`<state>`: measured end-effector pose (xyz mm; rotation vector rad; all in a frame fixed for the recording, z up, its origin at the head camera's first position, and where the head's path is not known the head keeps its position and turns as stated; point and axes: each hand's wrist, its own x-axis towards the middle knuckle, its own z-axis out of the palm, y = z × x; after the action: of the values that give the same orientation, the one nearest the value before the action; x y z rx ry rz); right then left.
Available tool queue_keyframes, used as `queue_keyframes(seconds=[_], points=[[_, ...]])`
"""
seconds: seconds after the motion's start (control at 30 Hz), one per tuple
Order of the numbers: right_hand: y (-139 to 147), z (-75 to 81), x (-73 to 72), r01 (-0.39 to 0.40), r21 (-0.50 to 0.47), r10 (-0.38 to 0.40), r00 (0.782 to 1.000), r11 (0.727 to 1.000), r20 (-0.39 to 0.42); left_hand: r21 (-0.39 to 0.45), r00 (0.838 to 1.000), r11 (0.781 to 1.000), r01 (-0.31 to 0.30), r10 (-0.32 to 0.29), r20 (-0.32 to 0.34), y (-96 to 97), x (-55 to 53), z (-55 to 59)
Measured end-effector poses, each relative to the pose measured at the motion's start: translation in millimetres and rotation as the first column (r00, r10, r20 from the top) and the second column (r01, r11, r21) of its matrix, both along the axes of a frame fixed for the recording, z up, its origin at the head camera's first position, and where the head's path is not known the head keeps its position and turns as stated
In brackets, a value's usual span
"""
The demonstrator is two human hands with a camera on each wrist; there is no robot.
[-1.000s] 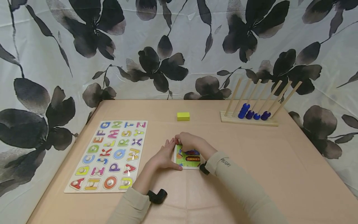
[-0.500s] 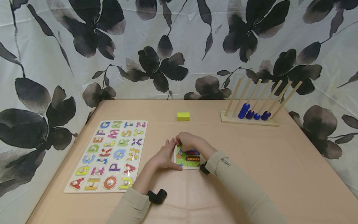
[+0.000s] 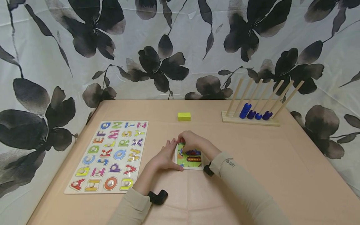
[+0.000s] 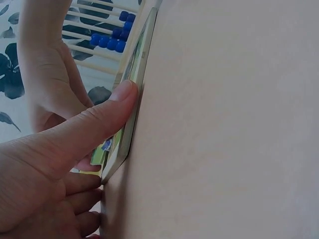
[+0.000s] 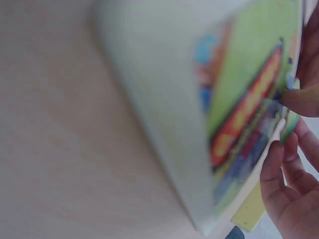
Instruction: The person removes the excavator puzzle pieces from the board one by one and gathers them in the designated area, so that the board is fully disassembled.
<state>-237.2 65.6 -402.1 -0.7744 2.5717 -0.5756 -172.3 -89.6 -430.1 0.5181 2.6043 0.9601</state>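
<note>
A small jigsaw puzzle board with a digger picture and a pale rim lies before me on the table. My left hand grips its left side, thumb at the near-left part and fingers towards the far-left corner. In the left wrist view the left thumb rests over the board's rim. My right hand is bent over the far-left corner, hiding that part of the picture. Its fingertips pinch a small green puzzle piece at the board's edge.
An alphabet board with knobbed letters lies on the left. A yellow-green block stands beyond the puzzle. At the back right is a wooden peg rack with several blue beads. Floral cloth hangs behind the table.
My right hand and wrist have shifted slightly right and away, baring a little more of the picture. The left hand stays on the puzzle board.
</note>
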Motion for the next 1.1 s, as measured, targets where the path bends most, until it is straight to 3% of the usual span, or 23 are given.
queue_keyframes(seconds=[0.27, 0.43, 0.8, 1.1], points=[[7, 0.7, 2.2, -0.014, -0.061, 0.011, 0.999, 0.998, -0.051, -0.006, 1.0, 1.0, -0.007, 0.007, 0.01, 0.0, -0.1, 0.6], [18, 4.3, 4.6, 0.018, -0.084, -0.021, 0.999, 0.996, -0.039, -0.01, 1.0, 1.0, -0.005, 0.005, 0.008, -0.6, -0.4, 0.8], [50, 15.2, 11.1, 0.061, -0.172, -0.063, 0.998, 0.983, -0.006, -0.021, 1.0, 1.0, 0.004, -0.004, 0.001, -2.1, -0.3, 2.8], [89, 20.7, 12.6, 0.081, -0.217, -0.095, 0.994, 0.973, -0.053, -0.034, 1.0, 0.999, -0.014, 0.014, 0.004, 0.9, -0.3, 1.7]])
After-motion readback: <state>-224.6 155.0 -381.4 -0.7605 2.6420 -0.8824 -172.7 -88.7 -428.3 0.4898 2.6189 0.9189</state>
